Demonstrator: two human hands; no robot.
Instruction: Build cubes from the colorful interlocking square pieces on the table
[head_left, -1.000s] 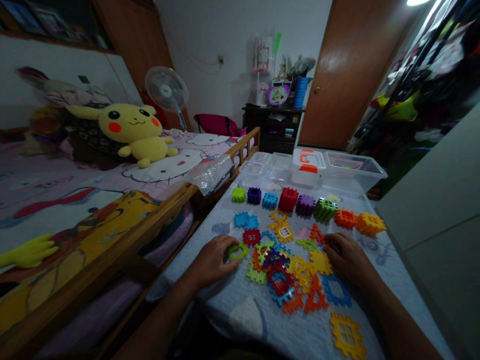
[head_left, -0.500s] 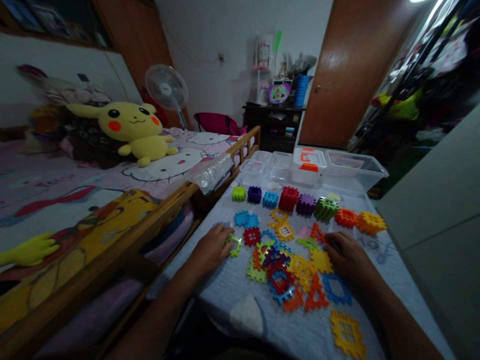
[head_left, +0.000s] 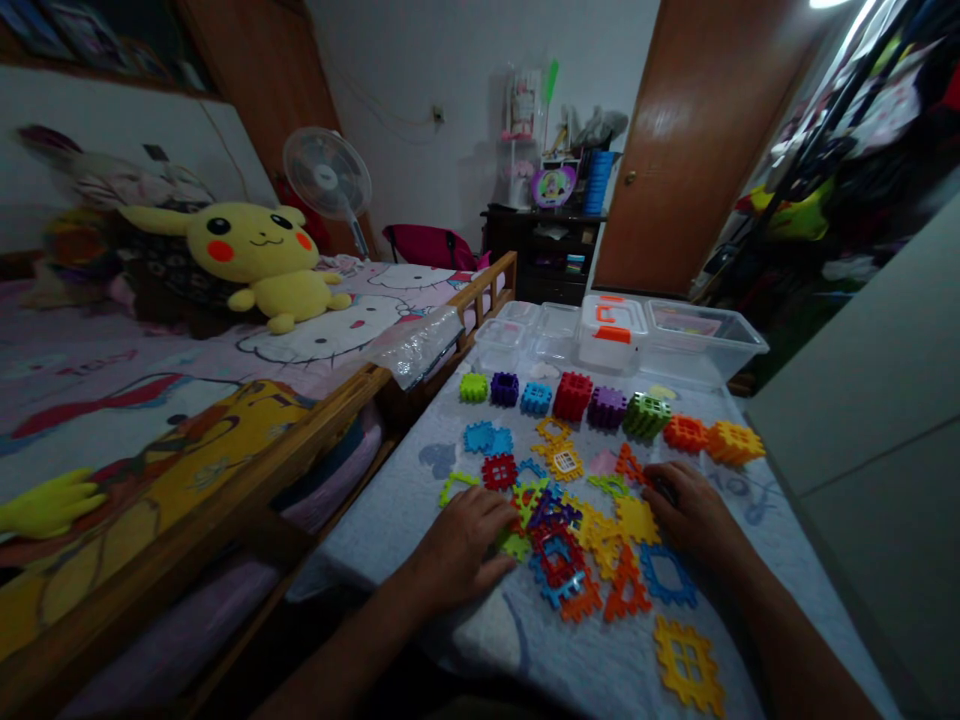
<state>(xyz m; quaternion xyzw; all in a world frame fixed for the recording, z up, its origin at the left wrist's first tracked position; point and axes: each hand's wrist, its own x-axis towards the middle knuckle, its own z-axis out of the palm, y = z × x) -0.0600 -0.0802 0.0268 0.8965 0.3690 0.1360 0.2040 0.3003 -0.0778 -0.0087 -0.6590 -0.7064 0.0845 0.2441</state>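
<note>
My left hand (head_left: 469,540) is over the left edge of a loose pile of plastic interlocking pieces. Its thumb is apart from the fingers, and a light green piece (head_left: 516,546) shows in the gap. Just behind it lies a light green square frame (head_left: 456,487). My right hand (head_left: 686,505) rests at the pile's right side, fingers bent and apart, beside an orange triangle (head_left: 628,462) and a yellow square (head_left: 637,520); a dark gap shows between its fingers. In the pile are a red frame (head_left: 556,555), a purple piece (head_left: 555,508) and another orange triangle (head_left: 627,588).
A row of stacked pieces, including a red stack (head_left: 573,396) and a yellow stack (head_left: 736,442), stands behind the pile. Clear plastic boxes (head_left: 701,340) line the table's far end. A yellow window piece (head_left: 688,665) lies near front right. A wooden bed rail (head_left: 352,400) borders the left.
My left hand has left the light green square frame, now lying further left and back, and moved right and nearer to the pile's edge. My right hand stays in place.
</note>
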